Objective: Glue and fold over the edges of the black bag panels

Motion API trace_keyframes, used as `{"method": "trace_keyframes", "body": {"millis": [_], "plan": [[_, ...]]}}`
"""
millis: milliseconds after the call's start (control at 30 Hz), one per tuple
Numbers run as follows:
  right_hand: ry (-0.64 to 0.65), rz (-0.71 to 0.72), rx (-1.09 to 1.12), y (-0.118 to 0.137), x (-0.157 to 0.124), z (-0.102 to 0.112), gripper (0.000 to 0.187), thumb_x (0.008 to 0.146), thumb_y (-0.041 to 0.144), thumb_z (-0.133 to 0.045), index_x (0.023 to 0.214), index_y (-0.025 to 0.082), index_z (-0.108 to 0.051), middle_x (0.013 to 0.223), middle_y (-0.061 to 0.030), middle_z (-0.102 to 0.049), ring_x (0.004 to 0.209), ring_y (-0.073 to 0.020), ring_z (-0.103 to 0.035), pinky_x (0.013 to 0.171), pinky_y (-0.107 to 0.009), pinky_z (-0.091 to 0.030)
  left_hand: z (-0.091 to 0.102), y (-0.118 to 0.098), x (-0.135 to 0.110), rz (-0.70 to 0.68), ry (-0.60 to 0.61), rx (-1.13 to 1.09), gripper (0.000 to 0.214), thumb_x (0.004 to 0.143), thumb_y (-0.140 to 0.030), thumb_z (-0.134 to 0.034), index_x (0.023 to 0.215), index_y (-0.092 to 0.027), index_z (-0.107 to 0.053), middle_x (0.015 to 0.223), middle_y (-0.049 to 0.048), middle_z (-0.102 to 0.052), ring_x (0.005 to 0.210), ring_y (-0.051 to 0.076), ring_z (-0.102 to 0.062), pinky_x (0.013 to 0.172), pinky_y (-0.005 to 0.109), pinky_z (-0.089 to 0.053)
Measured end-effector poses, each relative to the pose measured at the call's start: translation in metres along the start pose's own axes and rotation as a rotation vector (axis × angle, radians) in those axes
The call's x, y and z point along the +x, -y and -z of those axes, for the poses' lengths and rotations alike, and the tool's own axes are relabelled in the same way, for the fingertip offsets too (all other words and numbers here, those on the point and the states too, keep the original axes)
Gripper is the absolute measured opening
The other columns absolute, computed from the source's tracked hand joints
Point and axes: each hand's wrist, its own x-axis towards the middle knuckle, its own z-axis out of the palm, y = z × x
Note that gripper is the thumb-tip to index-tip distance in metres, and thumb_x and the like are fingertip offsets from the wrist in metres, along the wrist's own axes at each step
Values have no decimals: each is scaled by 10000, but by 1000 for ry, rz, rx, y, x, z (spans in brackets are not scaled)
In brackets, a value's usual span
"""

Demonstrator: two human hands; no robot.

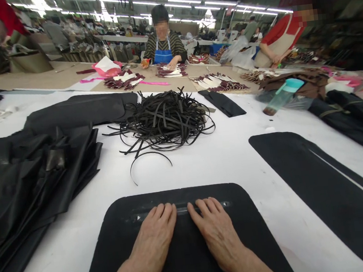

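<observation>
A black panel with rounded corners (188, 248) lies flat on the white table in front of me. Across its upper part runs a narrow slot-like line, with a small white triangular mark near its left end and a pale mark near its right. My left hand (154, 244) rests palm down on the panel, fingertips on the left half of that line. Mirroring it, my right hand (217, 232) lies flat with fingertips along the right half. Both hands have their fingers stretched forward, a small gap between them, and nothing visible in their grasp.
A tangled heap of thin black strips (169, 117) lies beyond the panel. Black sheets (26, 184) are piled at left; another slotted black panel (324, 181) lies at right. A teal-capped bottle (283, 96) stands tilted-looking farther right. Co-workers (162, 42) occupy the tables beyond.
</observation>
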Motion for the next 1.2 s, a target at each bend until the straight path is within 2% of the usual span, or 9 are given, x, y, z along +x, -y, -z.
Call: {"method": "trace_keyframes", "body": {"millis": [200, 333, 533, 700, 833, 900, 1033, 1100, 1200], "plan": [[-16, -44, 69, -12, -9, 2, 401, 798, 97, -573, 1186, 190, -537, 1010, -47, -594, 938, -207, -526, 966, -384, -355, 11, -15, 10, 84, 21, 114, 668, 756, 7, -400, 1337, -322, -384, 1077, 77, -568, 949, 248, -552, 823, 419, -477], [-31, -86, 56, -28, -17, 4, 324, 806, 72, -551, 1115, 162, -578, 945, -50, -597, 894, -201, -532, 932, -362, -386, 15, -16, 13, 89, 32, 120, 685, 738, 43, -374, 1329, -302, -408, 1100, 93, -575, 937, 245, -560, 802, 412, -491], [-36, -143, 48, -62, -41, 4, 358, 798, 2, -487, 1113, 140, -591, 992, -72, -599, 938, -219, -522, 940, -366, -382, 4, 8, -11, 91, 56, 77, 675, 713, 103, -299, 1291, -194, -483, 1248, 98, -562, 1120, 248, -523, 906, 376, -484], [-24, -190, 28, -70, -45, 4, 343, 805, -8, -466, 1081, 142, -606, 969, -77, -600, 908, -228, -521, 854, -366, -418, 2, 35, -36, 178, 96, 40, 649, 711, 109, -268, 1233, -156, -548, 1255, 107, -569, 1137, 228, -532, 941, 339, -478], [-28, -215, 45, -74, -47, 1, 337, 809, -11, -464, 1066, 151, -612, 1024, -83, -598, 938, -234, -523, 844, -364, -413, 0, 60, -59, 227, 45, 7, 660, 694, 112, -269, 1219, -165, -558, 1240, 84, -582, 1141, 205, -535, 942, 304, -477], [-5, -280, 31, -77, -46, 1, 280, 826, 12, -465, 1002, 158, -628, 1027, -83, -602, 913, -239, -540, 810, -368, -421, 0, 71, -70, 271, 16, -16, 627, 704, 95, -290, 1198, -168, -572, 1242, 78, -578, 1146, 204, -531, 942, 308, -478], [81, -417, -6, -70, -24, 11, 171, 872, 111, -462, 843, 173, -619, 894, -73, -610, 801, -242, -560, 717, -372, -424, 6, 71, -73, 402, -82, -9, 463, 776, 26, -317, 1090, -125, -622, 1154, 117, -618, 1055, 234, -582, 885, 362, -513], [87, -368, 63, -54, -3, 19, 169, 889, 145, -454, 817, 185, -602, 866, -62, -604, 808, -229, -556, 740, -357, -413, 12, 56, -63, 314, -171, -33, 419, 797, -3, -327, 1073, -120, -620, 1101, 120, -640, 1008, 243, -597, 865, 389, -520], [115, -206, 219, -27, 33, 26, 126, 888, 163, -486, 909, 199, -604, 968, -52, -603, 886, -207, -542, 793, -319, -395, 17, 23, -42, -82, -210, -183, 421, 793, -40, -385, 1159, -156, -557, 1204, 84, -603, 1102, 231, -549, 967, 388, -457]]}}
